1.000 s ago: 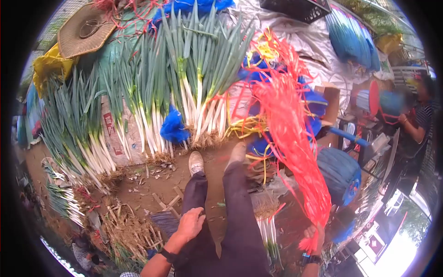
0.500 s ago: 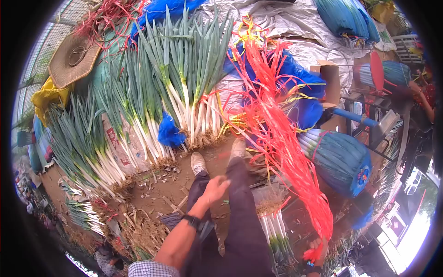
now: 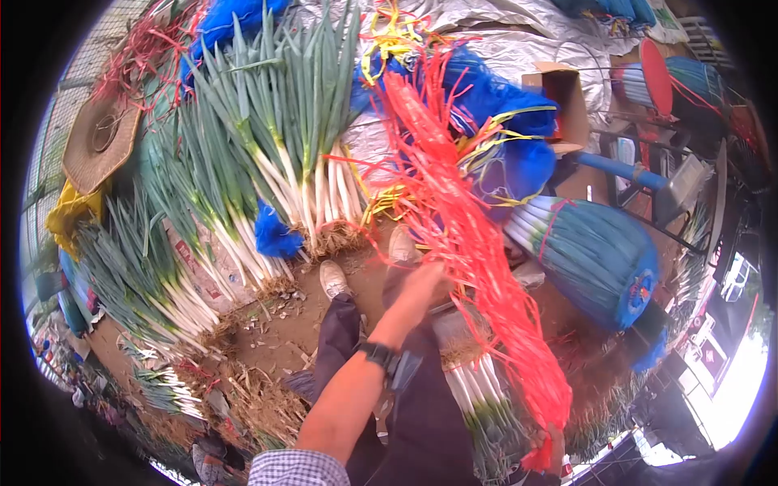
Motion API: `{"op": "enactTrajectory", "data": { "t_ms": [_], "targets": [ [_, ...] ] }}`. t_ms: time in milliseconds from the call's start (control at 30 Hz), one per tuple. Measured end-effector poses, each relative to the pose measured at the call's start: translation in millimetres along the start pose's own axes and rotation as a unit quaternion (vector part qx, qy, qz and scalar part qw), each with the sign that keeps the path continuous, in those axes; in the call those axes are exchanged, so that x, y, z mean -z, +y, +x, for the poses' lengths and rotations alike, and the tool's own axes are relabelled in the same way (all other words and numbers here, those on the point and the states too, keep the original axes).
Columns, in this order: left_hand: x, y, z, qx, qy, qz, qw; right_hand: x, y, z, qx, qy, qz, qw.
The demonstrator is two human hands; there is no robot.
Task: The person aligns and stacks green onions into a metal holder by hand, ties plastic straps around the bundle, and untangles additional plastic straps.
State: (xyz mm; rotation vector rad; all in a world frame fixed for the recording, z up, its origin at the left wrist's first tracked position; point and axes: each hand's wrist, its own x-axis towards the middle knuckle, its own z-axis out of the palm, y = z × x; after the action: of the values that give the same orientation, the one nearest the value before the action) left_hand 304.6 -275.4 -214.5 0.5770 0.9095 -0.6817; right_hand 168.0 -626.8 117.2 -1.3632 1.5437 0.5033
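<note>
Your right hand (image 3: 553,444) grasps the red strips (image 3: 485,259) at bottom; they slant up-left beside your left hand (image 3: 429,285), fingers unclear

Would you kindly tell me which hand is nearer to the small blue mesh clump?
Left: the left hand is right of the clump and slightly lower in view; the right hand is farther right and lower, holding the red strips.

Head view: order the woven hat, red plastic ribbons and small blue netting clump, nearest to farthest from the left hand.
1. Red plastic ribbons: alongside the left hand, mostly right.
2. Small blue netting clump: to the left.
3. Woven hat: far upper left.
</note>
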Motion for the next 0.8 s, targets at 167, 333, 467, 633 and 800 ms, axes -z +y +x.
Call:
{"op": "enactTrajectory", "data": {
  "t_ms": [167,333,467,633,800],
  "targets": [
    [-11.1,-64.4,-116.4,-0.213,0.092,0.500,0.835,-68.5,-39.4,-14.6,-0.015,-0.064,-0.115,0.991],
    [-62.3,25.6,-193.0,-0.428,-0.204,0.651,0.593,-166.4,-63.0,-63.5,-0.042,-0.216,-0.379,0.899],
    [-48.4,45.2,-191.6,-0.458,-0.349,0.594,0.562,-209.6,-50.2,-84.6,-0.062,-0.398,-0.493,0.772],
    [10.9,32.4,-233.2,-0.153,-0.400,0.519,0.740,-248.1,-84.9,-90.2,0.074,-0.508,-0.339,0.788],
    [51.9,39.6,-285.0,-0.095,-0.265,0.205,0.937,-372.1,-80.1,-44.7,0.543,-0.385,-0.344,0.662]
  ]
}}
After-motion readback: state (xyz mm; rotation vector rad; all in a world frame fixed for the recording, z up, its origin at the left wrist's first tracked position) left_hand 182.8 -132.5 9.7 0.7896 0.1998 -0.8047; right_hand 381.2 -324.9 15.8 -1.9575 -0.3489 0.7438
